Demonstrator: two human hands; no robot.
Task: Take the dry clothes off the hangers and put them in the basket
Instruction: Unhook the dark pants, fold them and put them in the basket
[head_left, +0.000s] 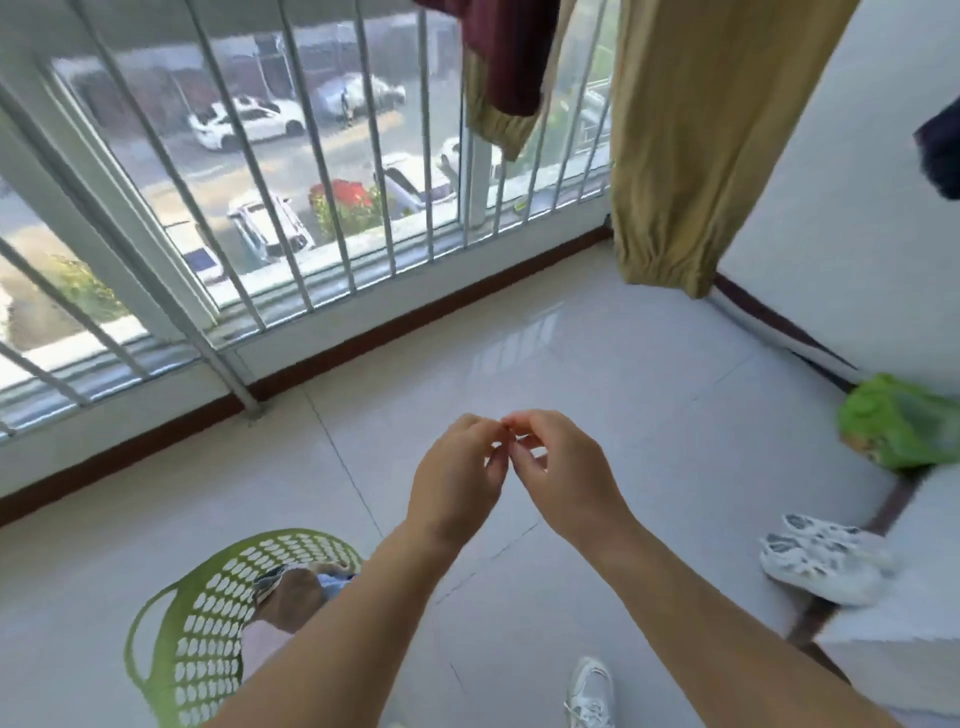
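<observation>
- Balcony laundry, partway gathered: green basket (208, 613) at lower left of the frame, already holding a few pieces, a pale blue garment (332, 579) and something brownish beside it, half hidden behind the left forearm.
- Still to come down, by the look of it: mustard-yellow trousers (691, 156) hanging at upper right, gathered cuff dangling just above the floor; a maroon garment (504, 57) at top centre with a second yellow cuff showing beneath it.
- Hangers themselves out of frame above; dryness not to be judged from here, though the cloth hangs loose and unclinging.
- Left hand (457, 467) and right hand (561, 467) raised together at centre frame, fingertips touching, pinched narrow; nothing visible between them, no clothing held.
- Judged an in-between moment: hands free, next garment not yet reached for.
- Dark blue cloth (940, 150) at the far right edge, too cropped to identify.
- Around the scene: white barred railing (291, 208) across the upper left with parked cars beyond, a green bag (904, 421) at right, pale shoes (821, 556) on the glossy tiled floor (571, 364).
</observation>
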